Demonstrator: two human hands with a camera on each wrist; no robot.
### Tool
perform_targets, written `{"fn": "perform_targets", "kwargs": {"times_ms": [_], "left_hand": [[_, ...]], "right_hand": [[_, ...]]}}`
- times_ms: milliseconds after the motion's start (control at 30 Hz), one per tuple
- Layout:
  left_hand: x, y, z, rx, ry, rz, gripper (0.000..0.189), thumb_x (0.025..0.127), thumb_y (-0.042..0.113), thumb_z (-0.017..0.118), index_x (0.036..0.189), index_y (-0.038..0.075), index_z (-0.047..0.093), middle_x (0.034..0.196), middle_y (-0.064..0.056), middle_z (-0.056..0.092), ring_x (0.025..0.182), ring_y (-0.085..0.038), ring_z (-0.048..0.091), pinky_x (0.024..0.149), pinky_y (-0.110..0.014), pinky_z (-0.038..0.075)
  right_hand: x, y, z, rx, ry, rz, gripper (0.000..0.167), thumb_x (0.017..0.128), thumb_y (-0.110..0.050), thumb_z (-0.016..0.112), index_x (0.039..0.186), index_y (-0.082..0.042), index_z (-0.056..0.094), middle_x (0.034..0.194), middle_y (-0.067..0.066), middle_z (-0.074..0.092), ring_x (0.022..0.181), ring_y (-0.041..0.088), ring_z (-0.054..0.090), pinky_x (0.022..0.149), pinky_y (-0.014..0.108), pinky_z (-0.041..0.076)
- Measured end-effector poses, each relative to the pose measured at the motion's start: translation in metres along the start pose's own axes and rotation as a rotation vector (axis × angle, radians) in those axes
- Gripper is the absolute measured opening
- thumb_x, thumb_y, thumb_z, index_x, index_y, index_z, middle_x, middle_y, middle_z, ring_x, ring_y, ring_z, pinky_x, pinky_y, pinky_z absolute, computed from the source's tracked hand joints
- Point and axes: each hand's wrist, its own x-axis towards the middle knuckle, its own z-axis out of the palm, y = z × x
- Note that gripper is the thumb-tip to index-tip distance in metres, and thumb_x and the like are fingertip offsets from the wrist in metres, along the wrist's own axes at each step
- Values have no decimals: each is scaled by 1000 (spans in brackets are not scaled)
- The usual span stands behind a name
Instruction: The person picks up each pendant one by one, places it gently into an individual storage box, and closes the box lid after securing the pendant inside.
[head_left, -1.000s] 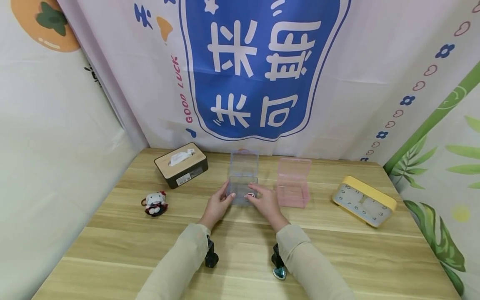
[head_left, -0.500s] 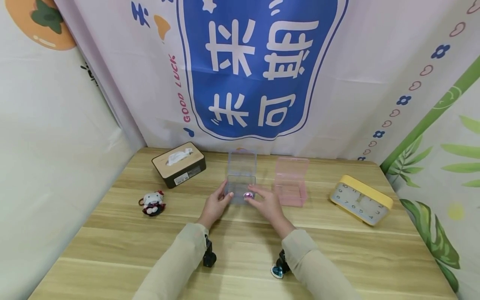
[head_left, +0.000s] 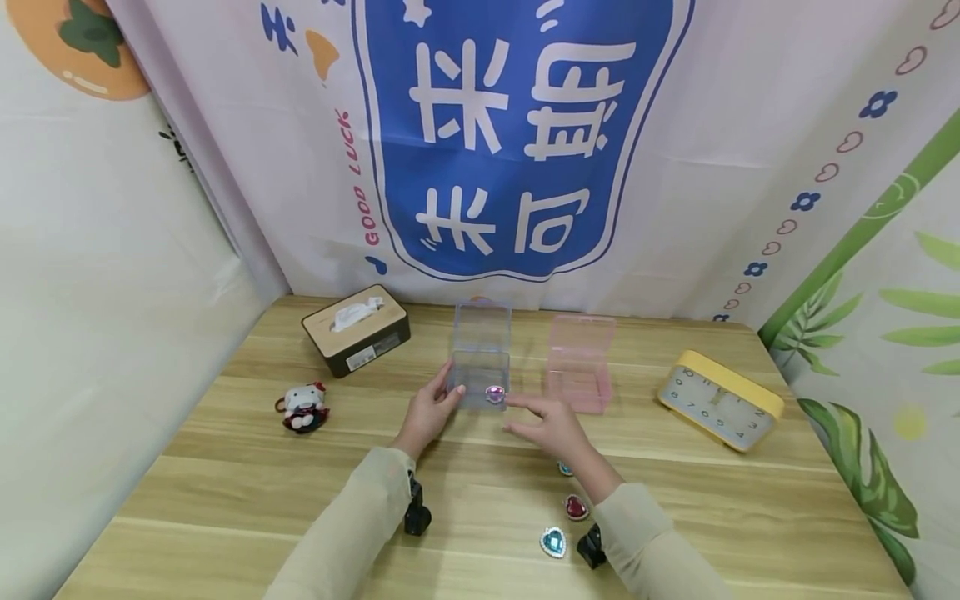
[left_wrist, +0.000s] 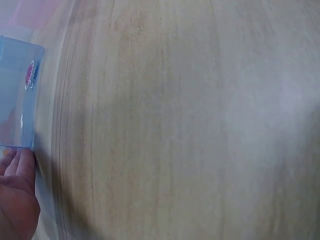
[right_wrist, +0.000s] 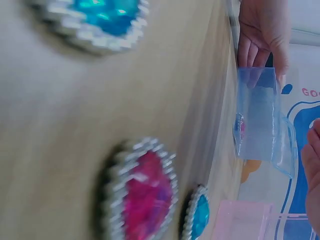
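Note:
A clear blue lidded box (head_left: 472,385) stands on the table with its lid raised. My left hand (head_left: 431,408) holds its left side, thumb at the near left corner and fingers along the side wall. Inside the box, at the near right corner, lies a purple-pink gem (head_left: 495,394) with a silvery edge. My right hand (head_left: 551,425) is just right of the box, index finger extended near that corner, holding nothing. Under and beside the right forearm lie a red heart gem (head_left: 576,507), a teal heart gem (head_left: 553,542) and a partly hidden blue gem (head_left: 566,469).
A clear pink box (head_left: 580,387), lid raised, stands right of the blue one. A yellow clock (head_left: 722,402) is at the right. A tissue box (head_left: 356,330) and a small plush doll (head_left: 303,407) sit at the left. A printed cloth (head_left: 645,275) hangs behind the table.
My right hand has let go of the purple-pink gem in the blue box and drawn back to the right, uncovering the heart gems. The left hand has stayed on the box.

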Motion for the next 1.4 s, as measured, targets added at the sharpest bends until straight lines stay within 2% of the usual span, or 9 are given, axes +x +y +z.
{"fn": "perform_targets", "kwargs": {"times_ms": [367,567,700,900,1133,1400], "left_hand": [[2,-2,0,6,-5,9,59,90,27,60,144,22,35,144,-12,37,128,-31,42,105,-37,39],[1,-5,0,-22,-24,16,58,91,29,59,144,24,34,145,-14,36,130,-30,40,106,-36,37],[1,-7,0,-32,-29,20,59,91,30,59,144,24,34,145,-15,36,130,-29,39,107,-36,37],[2,-5,0,-37,-30,13,58,91,29,59,144,23,35,145,-14,36,130,-29,39,107,-36,37],[1,-2,-1,-39,-34,4,58,92,27,58,144,25,34,146,-12,35,130,-29,39,107,-36,36],[0,-1,-1,-44,-30,0,58,92,25,59,144,23,34,146,-12,35,131,-29,38,107,-36,36]], "right_hand": [[-36,1,-14,-16,-71,-104,40,72,-16,78,106,2,67,110,14,66,101,30,64,92,38,51],[-56,4,-21,-72,-68,-166,40,73,-18,78,105,1,67,108,13,68,98,28,65,87,37,54],[-71,9,-25,-69,-65,-160,40,71,-17,79,104,2,67,107,13,68,97,27,66,85,35,55],[-89,13,-32,-70,-129,-85,43,74,-25,76,108,0,67,111,12,67,100,25,65,88,37,53],[-99,19,-36,-97,-198,-145,42,72,-20,78,108,-1,67,107,8,69,99,21,65,88,34,53],[-110,22,-33,-73,-300,-106,46,77,-28,74,114,-2,65,115,11,65,106,18,62,89,30,52]]}}
